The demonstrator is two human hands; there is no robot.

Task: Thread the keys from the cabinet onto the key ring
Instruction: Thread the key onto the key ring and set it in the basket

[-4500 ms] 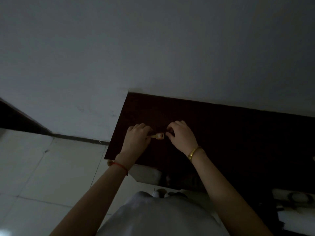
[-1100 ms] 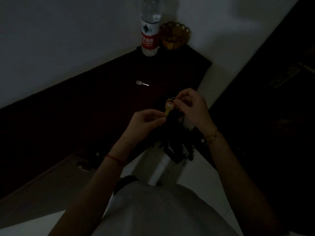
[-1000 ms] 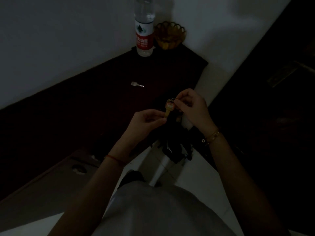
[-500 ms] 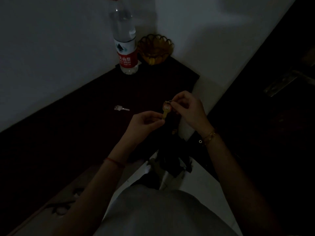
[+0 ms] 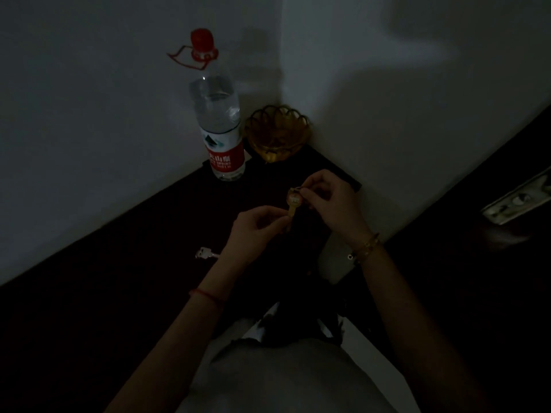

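A brass-coloured key (image 5: 293, 203) is held upright between both hands above the dark cabinet top (image 5: 149, 263). My left hand (image 5: 256, 231) pinches its blade from below. My right hand (image 5: 334, 201) pinches at the key's head, where a thin key ring (image 5: 296, 189) barely shows between the fingertips. A second, silver key (image 5: 205, 253) lies flat on the cabinet top, just left of my left wrist. The room is very dark, so I cannot tell whether the ring passes through the key's hole.
A clear water bottle (image 5: 219, 126) with a red cap and label stands at the cabinet's far corner by the wall. An amber glass bowl (image 5: 277, 132) sits right of it. A dark door with a metal lock plate (image 5: 518, 201) is at right.
The view has tilted so the bottle, bowl and silver key slid down and closer. Both hands keep the same grip on the brass key and ring.
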